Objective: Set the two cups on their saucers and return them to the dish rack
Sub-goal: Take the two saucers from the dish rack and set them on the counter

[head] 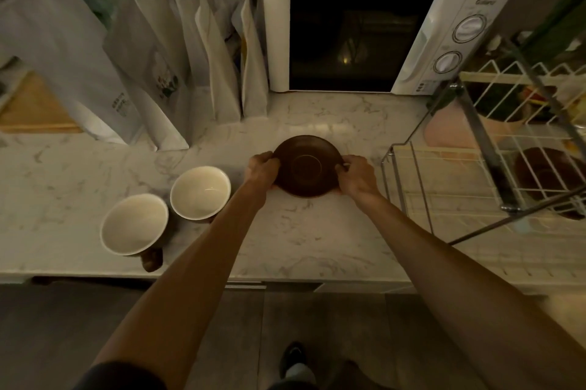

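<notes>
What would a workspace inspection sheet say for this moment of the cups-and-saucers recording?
Surface: marble counter, dim light.
Job's things: brown saucer on the counter; two cups to its left, off saucers; second saucer in the dish rack.
Clutter: paper pouches, microwave.
Grippers: left hand and right hand grip the saucer's rim.
Cables: nothing seen.
Surroundings: floor, shoe below.

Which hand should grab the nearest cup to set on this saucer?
Left. The left hand is nearer the white cup; the right hand holds the brown saucer's far edge.
</notes>
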